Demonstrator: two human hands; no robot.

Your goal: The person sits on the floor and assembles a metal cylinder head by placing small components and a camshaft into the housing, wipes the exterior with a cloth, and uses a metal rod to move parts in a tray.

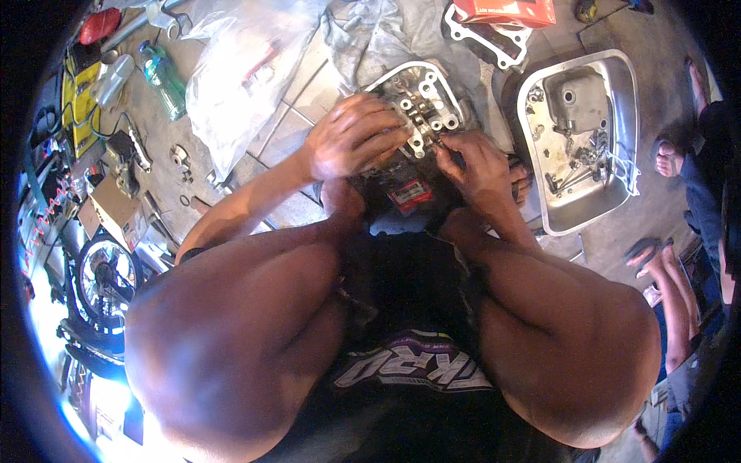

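Note:
A metal engine cylinder head [421, 104] with a pale rim and exposed valve parts sits on the floor between my feet. My left hand [355, 137] curls over its left side, fingers bent together against the metal. At its near right corner is my right hand [480, 166], thumb and fingers pinched low by the edge; what they hold is too small and hidden to tell. Just below the cylinder head lies a small red packet with a white label [411, 195].
At right stands a metal basin [532, 166] with bolts and engine parts. A gasket [509, 55] and red box [513, 11] lie beyond. Clear plastic [239, 85], grey cloth [370, 35] and a green bottle [164, 83] lie far left. Other people's feet [668, 158] are at right.

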